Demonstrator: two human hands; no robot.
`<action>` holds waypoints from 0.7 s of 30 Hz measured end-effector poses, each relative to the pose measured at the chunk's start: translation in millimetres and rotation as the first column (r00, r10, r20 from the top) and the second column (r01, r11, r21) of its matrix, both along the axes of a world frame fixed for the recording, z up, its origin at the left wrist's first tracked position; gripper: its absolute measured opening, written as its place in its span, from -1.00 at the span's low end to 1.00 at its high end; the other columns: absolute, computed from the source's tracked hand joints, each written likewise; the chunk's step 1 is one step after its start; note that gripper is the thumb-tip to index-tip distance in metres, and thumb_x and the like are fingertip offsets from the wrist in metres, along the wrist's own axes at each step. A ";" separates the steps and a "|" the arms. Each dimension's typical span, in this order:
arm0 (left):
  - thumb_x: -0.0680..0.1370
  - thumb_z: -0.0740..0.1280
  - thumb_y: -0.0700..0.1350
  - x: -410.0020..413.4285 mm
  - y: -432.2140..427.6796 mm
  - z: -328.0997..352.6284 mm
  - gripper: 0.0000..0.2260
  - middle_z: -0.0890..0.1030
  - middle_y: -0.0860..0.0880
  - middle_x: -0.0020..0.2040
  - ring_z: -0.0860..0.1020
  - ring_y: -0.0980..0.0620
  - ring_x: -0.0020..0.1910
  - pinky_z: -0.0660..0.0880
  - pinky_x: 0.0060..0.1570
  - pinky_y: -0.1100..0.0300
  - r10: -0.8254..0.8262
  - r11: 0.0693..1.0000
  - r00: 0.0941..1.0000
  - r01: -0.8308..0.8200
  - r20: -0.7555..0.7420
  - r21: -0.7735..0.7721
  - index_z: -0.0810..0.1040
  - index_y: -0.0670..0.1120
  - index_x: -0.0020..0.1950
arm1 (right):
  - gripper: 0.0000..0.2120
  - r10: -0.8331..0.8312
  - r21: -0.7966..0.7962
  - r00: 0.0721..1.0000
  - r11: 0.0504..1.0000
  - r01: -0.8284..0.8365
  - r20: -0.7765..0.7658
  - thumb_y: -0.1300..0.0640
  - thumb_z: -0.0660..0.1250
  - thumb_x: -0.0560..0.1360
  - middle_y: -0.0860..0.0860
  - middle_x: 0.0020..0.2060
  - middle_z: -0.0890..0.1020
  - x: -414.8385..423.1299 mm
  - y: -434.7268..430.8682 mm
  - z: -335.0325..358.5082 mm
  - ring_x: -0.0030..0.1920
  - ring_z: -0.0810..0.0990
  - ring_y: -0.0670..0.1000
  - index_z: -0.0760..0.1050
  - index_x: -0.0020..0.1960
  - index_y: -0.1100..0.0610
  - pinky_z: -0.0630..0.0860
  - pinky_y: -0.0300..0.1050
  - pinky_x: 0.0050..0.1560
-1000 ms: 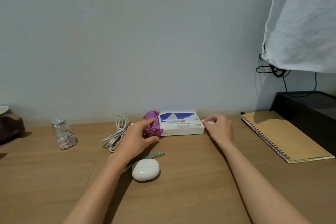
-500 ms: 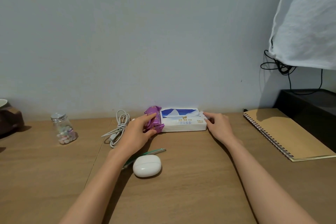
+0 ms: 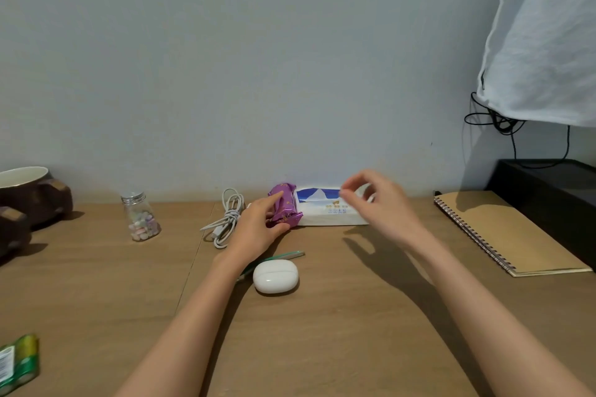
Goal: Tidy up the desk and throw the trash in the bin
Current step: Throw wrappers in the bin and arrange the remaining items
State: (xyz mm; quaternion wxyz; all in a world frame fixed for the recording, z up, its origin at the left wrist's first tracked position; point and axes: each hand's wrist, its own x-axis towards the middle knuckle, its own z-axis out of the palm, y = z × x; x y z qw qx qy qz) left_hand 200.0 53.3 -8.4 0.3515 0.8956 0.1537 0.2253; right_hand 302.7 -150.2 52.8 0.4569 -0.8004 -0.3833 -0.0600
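Right hand [image 3: 377, 203] has lifted off the tissue pack [image 3: 325, 214] and now hovers above its right end; left hand [image 3: 258, 229] has not shifted. Purple wrapper [image 3: 285, 208]: at the back of the tabletop [image 3: 354, 316] by the wall, touching the pack's left end, long axis running away from the person, slightly tilted. Left hand is on it, forefinger along the top, thumb at the near end: a pinch. Right hand blurred, fingers loosely curled, nothing seen in it. Judgement: left hand lifts the wrapper. Bin not in view.
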 end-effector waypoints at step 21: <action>0.42 0.48 -0.02 6.0 7.4 -6.6 -0.42 0.56 -0.04 0.28 0.59 0.03 0.16 0.50 0.17 0.15 0.004 0.993 0.998 0.003 0.064 -0.119 0.42 0.01 0.41 | -0.64 0.216 -0.083 0.952 0.967 -0.239 -0.216 0.10 0.47 0.41 -0.07 0.08 0.62 -23.3 -13.8 -29.1 -0.06 0.58 -0.04 0.56 0.19 -0.05 0.53 -0.35 -0.12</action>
